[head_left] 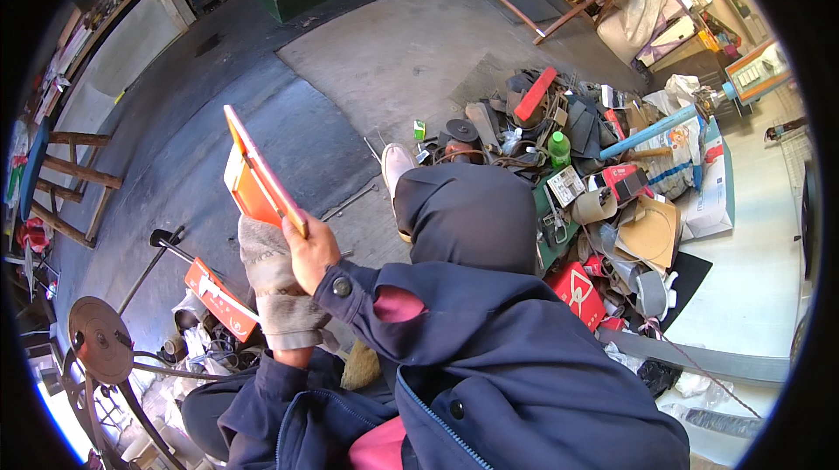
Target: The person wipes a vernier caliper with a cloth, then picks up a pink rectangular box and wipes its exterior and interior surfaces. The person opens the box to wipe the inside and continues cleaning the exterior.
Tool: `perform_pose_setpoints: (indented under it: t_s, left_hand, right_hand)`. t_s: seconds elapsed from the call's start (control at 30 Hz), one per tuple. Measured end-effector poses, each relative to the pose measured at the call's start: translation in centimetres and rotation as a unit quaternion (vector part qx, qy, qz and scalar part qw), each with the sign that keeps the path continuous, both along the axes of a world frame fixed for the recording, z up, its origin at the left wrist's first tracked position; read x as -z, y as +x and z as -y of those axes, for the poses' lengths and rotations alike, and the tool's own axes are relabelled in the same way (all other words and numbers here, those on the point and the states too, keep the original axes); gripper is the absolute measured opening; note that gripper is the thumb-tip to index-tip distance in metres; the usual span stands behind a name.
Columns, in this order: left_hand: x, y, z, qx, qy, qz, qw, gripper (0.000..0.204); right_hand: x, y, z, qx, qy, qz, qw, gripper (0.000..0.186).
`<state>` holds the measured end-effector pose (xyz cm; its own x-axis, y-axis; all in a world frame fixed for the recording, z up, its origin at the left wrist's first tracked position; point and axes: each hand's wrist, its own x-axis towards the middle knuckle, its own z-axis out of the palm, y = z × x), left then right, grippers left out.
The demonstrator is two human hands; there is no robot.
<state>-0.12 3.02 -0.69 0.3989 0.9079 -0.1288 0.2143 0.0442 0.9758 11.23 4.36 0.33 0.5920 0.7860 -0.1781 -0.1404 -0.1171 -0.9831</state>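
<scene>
In front of me, left of the middle, my right hand (315,252) is closed on the lower end of a flat orange-red piece (253,183) with a paler rim, tilted upright. Its exact kind I cannot make out. My left hand is covered by a grey cloth (275,295), with only bare wrist (294,356) showing below it. The cloth's upper end meets the lower end of the orange-red piece, beside my right hand. Whatever the left fingers do is hidden under the cloth.
Right of my knee (468,217) lies a heap of scraps, tools and boxes, with a green bottle (559,148) and a blue bar (651,131). At left stand a wooden stool (83,164) and a metal wheel (101,339). A red-and-white box (218,300) lies near the cloth.
</scene>
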Motion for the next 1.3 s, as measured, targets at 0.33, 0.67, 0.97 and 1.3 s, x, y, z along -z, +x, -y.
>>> perform_pose_setpoints:
  t_s: [0.33,0.67,0.97,1.3]
  left_hand:
    - [1.5,-1.7,-1.1,0.149,0.278,-0.324,0.892,0.041]
    - [1.5,-1.3,-2.0,0.294,0.418,-0.410,0.755,0.038]
    - [0.1,-2.0,-0.7,0.133,0.067,-0.243,0.959,0.054]
    - [-3.1,0.7,-1.7,0.312,0.247,-0.358,0.845,0.031]
  right_hand:
    - [2.2,-0.9,0.5,-0.080,0.018,0.091,0.992,0.029]
    - [0.3,-0.4,0.7,-0.053,0.058,0.062,0.995,0.030]
    - [0.1,-1.3,-0.2,-0.094,0.115,0.104,0.983,0.030]
    - [2.9,-0.4,0.0,-0.125,-0.001,0.041,0.991,0.029]
